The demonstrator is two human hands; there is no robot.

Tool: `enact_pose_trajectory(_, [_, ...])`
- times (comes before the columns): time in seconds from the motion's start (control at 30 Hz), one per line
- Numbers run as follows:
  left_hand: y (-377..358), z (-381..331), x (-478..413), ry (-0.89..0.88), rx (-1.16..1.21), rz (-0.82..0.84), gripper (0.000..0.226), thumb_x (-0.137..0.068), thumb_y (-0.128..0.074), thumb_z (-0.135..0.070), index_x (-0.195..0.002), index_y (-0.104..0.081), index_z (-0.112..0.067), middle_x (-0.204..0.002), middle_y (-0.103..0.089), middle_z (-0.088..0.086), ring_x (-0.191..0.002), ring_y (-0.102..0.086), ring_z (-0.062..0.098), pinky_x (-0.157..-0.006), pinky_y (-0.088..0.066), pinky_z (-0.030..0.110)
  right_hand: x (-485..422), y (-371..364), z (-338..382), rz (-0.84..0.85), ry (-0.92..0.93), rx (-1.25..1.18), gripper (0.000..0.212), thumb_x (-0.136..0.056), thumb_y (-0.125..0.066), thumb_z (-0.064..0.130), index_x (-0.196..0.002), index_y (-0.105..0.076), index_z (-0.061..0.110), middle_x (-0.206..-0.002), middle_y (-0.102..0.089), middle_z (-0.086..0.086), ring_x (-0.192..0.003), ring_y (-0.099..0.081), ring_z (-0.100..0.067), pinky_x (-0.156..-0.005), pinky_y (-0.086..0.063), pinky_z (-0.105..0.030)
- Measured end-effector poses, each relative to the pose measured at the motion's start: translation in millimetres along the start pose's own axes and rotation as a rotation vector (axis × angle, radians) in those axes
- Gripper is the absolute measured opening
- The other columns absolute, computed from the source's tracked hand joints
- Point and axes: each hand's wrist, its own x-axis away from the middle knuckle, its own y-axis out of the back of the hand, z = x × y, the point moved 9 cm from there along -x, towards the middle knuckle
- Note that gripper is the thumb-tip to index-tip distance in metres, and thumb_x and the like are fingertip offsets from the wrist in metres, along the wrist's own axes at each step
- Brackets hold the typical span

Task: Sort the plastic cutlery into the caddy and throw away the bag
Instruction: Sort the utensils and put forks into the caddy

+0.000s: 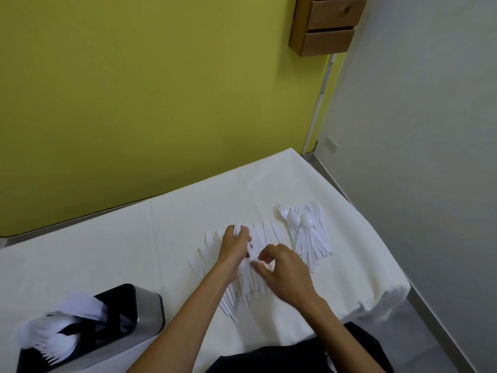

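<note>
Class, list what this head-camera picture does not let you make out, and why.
Head view:
Middle of the white cutlery pile: covered by the left hand and right hand.
Caddy: bottom cut by the frame edge, its cutlery blurred.
Whether the right hand pinches a piece: its fingers hide it.

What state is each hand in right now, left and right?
Left hand: closed, gripping a bunch of the plastic knives.
Right hand: fingers curled over the knives; cannot tell whether it pinches one.

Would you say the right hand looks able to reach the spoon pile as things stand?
Probably yes: the spoon pile lies close beside the right hand, just beyond it, with nothing between them.
</note>
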Motion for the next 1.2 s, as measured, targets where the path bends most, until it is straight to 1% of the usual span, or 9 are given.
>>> enact_pose_trajectory(0.07, [5,3,-1,0.022,0.069,-0.008,0.026,-0.104,-0.044,-0.025,-0.120,-0.054,-0.008,-0.087,-0.060,0.006,-0.071,-0.059,0.019,-0.064,-0.046,0.031,-13,11,-25,-0.077,-0.106,-0.062,0.030,-0.096,-0.053,0.048,-0.110,-0.066,0.024,-0.107,-0.064,0.005,-0.093,-0.061,-0.009,-0.075,-0.045,-0.025])
enact_pose_trajectory(0.2, [-7,10,6,0.045,0.067,0.059,0.019,-0.102,-0.039,-0.013,-0.112,-0.055,-0.008,-0.080,-0.055,0.007,-0.063,-0.058,0.019,-0.064,-0.048,0.033,-33,12,-62,-0.079,-0.247,0.114,0.038,-0.100,-0.048,0.030,-0.136,-0.049,0.018,-0.120,-0.054,-0.006,-0.098,-0.061,-0.024,-0.073,-0.046,-0.030])
enact_pose_trajectory(0.33, [-30,13,19,0.087,0.096,0.185,0.022,-0.097,-0.039,-0.004,-0.110,-0.056,-0.008,-0.084,-0.056,0.011,-0.061,-0.058,0.021,-0.059,-0.050,0.031,-40,10,-65,-0.040,-0.209,0.334,0.025,-0.100,-0.043,0.022,-0.118,-0.060,0.015,-0.113,-0.058,-0.004,-0.082,-0.060,-0.021,-0.063,-0.042,-0.025])
enact_pose_trajectory(0.47, [-24,14,17,0.085,0.111,0.167,0.020,-0.096,-0.043,-0.002,-0.110,-0.057,-0.006,-0.087,-0.055,0.013,-0.059,-0.051,0.020,-0.052,-0.045,0.030,-34,31,-79,-0.126,-0.286,0.378,0.019,-0.096,-0.051,0.023,-0.110,-0.060,0.013,-0.091,-0.066,-0.002,-0.066,-0.054,-0.021,-0.057,-0.034,-0.028])
enact_pose_trajectory(0.57, [-18,18,15,0.099,0.116,0.142,0.021,-0.095,-0.044,-0.001,-0.109,-0.059,-0.006,-0.088,-0.057,0.012,-0.057,-0.050,0.018,-0.050,-0.044,0.029,-31,29,-83,-0.136,-0.303,0.364,0.021,-0.092,-0.058,0.025,-0.107,-0.055,0.011,-0.087,-0.067,-0.002,-0.061,-0.055,-0.021,-0.052,-0.035,-0.027])
enact_pose_trajectory(0.7, [-19,21,17,0.114,0.121,0.145,0.020,-0.095,-0.047,0.000,-0.108,-0.060,-0.004,-0.087,-0.056,0.013,-0.058,-0.049,0.018,-0.050,-0.044,0.029,-35,28,-83,-0.061,-0.334,0.453,0.011,-0.094,-0.055,0.026,-0.094,-0.056,0.015,-0.078,-0.066,0.001,-0.057,-0.049,-0.018,-0.046,-0.023,-0.027])
enact_pose_trajectory(0.83, [-17,19,18,0.111,0.121,0.146,0.020,-0.095,-0.047,0.000,-0.109,-0.061,-0.004,-0.087,-0.057,0.013,-0.058,-0.050,0.018,-0.051,-0.044,0.029,-42,36,-81,-0.036,-0.340,0.499,0.009,-0.087,-0.056,0.019,-0.089,-0.057,0.010,-0.066,-0.058,-0.001,-0.054,-0.050,-0.023,-0.047,-0.026,-0.026])
enact_pose_trajectory(1.1, [-13,11,11,0.048,0.171,0.108,0.018,-0.101,-0.056,-0.026,-0.104,-0.059,-0.009,-0.087,-0.055,0.006,-0.058,-0.048,0.014,-0.053,-0.044,0.027,-31,41,-73,-0.052,-0.364,0.128,0.018,-0.085,-0.058,0.025,-0.081,-0.071,0.012,-0.073,-0.071,-0.002,-0.065,-0.064,-0.017,-0.054,-0.040,-0.024])
enact_pose_trajectory(1.2, [-11,9,8,0.048,0.186,0.093,0.043,-0.099,-0.058,-0.038,-0.126,-0.053,-0.005,-0.095,-0.059,0.006,-0.065,-0.053,0.014,-0.055,-0.048,0.025,-25,37,-61,-0.012,-0.333,-0.133,0.011,-0.086,-0.064,0.028,-0.082,-0.072,0.022,-0.067,-0.068,0.008,-0.064,-0.063,-0.009,-0.054,-0.043,-0.021])
